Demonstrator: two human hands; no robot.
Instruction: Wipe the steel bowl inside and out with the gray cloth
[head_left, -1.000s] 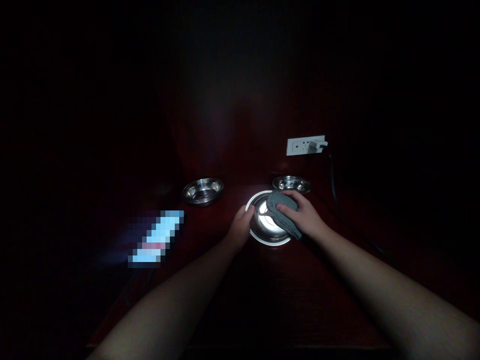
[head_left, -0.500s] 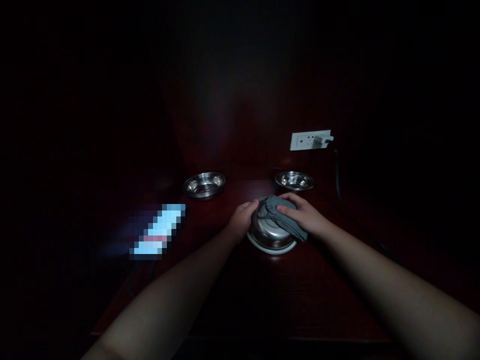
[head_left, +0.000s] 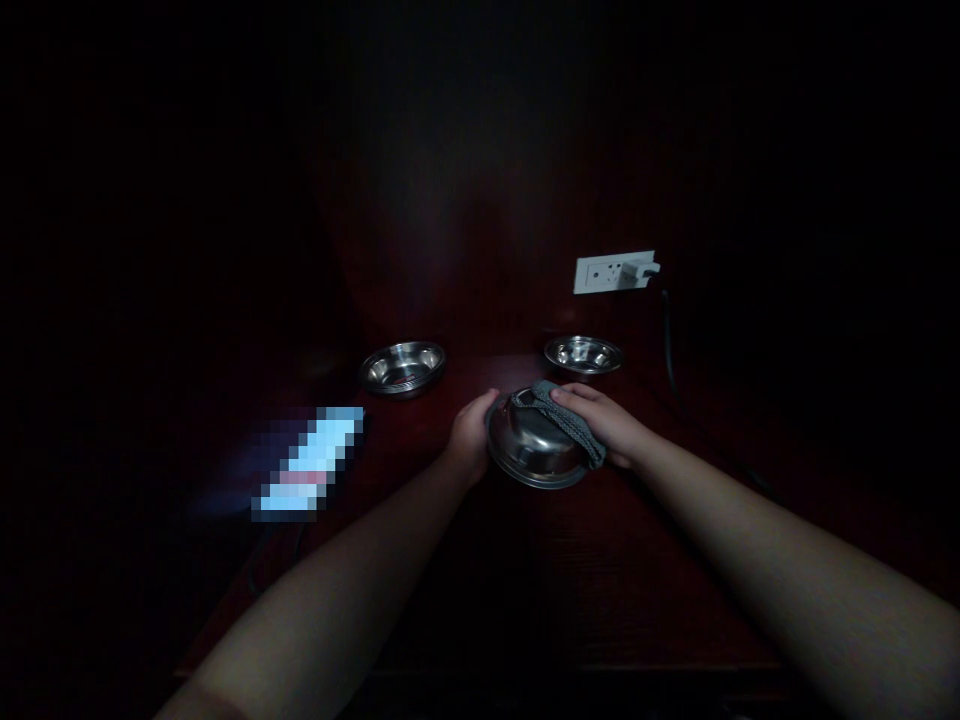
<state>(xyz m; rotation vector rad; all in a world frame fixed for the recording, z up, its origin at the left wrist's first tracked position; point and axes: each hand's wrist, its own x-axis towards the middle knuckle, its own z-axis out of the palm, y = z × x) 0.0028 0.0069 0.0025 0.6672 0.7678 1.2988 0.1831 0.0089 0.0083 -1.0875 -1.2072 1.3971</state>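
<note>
A shiny metal bowl (head_left: 534,445) is held bottom side up above the dark red table, tilted a little. My left hand (head_left: 472,436) grips its left rim, the thumb near the top edge and the other fingers hidden behind the bowl. On the right side, my right hand (head_left: 600,420) is closed on a grey knitted cloth (head_left: 574,424), which lies folded against the bowl's outer side and rim.
Metal bowls stand farther back, at left (head_left: 403,368) and at right (head_left: 583,355). A lit, pixelated screen (head_left: 311,465) lies at left, with cables near it. A wall socket (head_left: 615,272) holds a plug with a dark cord running down right.
The bowl has tipped and shifted slightly left and up with both hands. My right hand and the cloth have moved to the bowl's right edge. The whole view has shifted slightly.
</note>
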